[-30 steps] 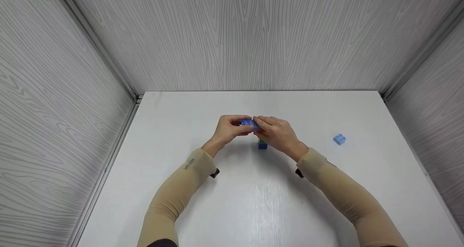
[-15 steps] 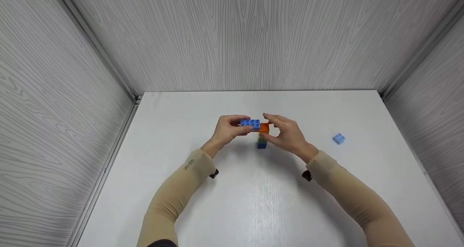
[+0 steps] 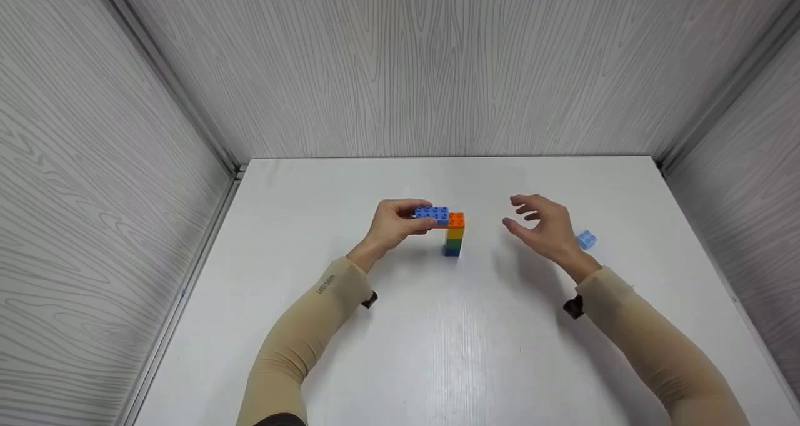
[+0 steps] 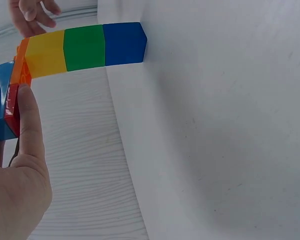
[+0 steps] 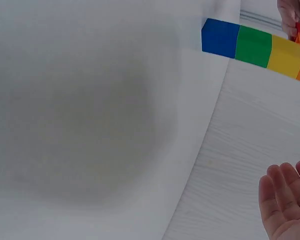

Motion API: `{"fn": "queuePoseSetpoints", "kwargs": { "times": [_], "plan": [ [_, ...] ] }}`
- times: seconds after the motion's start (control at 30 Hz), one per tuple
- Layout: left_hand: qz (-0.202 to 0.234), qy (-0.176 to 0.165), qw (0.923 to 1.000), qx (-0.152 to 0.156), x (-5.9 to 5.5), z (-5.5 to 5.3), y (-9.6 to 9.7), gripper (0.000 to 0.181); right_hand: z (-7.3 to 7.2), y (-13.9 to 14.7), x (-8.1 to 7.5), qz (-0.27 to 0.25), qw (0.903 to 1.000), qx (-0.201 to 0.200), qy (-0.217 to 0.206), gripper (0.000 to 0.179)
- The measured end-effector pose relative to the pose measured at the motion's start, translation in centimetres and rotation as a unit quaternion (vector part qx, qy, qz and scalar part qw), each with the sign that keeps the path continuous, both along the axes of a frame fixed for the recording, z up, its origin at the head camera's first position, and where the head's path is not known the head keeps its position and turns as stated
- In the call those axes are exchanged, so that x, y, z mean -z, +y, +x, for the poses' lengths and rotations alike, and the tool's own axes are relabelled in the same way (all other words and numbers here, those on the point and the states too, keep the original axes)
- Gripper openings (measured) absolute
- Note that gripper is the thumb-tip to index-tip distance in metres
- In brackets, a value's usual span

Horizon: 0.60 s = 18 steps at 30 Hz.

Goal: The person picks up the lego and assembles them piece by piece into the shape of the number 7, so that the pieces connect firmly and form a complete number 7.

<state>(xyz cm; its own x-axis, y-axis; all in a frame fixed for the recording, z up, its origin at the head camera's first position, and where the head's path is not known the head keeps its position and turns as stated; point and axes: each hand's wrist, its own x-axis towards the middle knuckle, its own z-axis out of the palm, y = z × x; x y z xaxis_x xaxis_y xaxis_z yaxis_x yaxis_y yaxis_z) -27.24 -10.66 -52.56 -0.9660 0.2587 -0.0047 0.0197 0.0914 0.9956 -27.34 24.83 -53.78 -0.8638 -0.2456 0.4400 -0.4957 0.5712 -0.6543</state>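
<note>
My left hand (image 3: 394, 224) pinches a blue brick (image 3: 432, 214) at its left end. Under that brick, in the left wrist view, a red brick (image 4: 11, 111) lies beside an orange brick (image 4: 21, 62), and a digit of the left hand touches the red one. The orange brick tops an upright column of yellow (image 4: 46, 53), green (image 4: 84, 47) and dark blue (image 4: 124, 44) bricks, standing on the table. The blue brick overlaps the orange one, whose right-hand studs show. To the right, my right hand (image 3: 545, 228) hovers empty with loosely bent, spread fingers.
A light blue brick (image 3: 586, 239) lies on the white table (image 3: 400, 351), just right of my right hand and partly covered by it. Wood-grained panels (image 3: 400, 70) wall in the table at the back and both sides.
My right hand has let go of the bricks and moved right, towards the light blue brick, baring the orange brick and the column. The left hand has kept its place and hold.
</note>
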Motion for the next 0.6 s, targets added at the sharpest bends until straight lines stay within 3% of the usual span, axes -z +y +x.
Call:
{"fn": "queuePoseSetpoints", "kwargs": {
  "times": [0.23,0.6],
  "plan": [
    [-0.005,-0.004,1.0,-0.002,0.0,-0.1,-0.1,0.04,-0.2,4.7,0.9,-0.004,0.9979,0.064,-0.01,0.037],
    [-0.009,-0.003,1.0,-0.002,0.0,0.0,-0.2,0.037,0.6,11.0,2.1,0.026,0.9867,0.142,-0.076,0.041]
  ]
}}
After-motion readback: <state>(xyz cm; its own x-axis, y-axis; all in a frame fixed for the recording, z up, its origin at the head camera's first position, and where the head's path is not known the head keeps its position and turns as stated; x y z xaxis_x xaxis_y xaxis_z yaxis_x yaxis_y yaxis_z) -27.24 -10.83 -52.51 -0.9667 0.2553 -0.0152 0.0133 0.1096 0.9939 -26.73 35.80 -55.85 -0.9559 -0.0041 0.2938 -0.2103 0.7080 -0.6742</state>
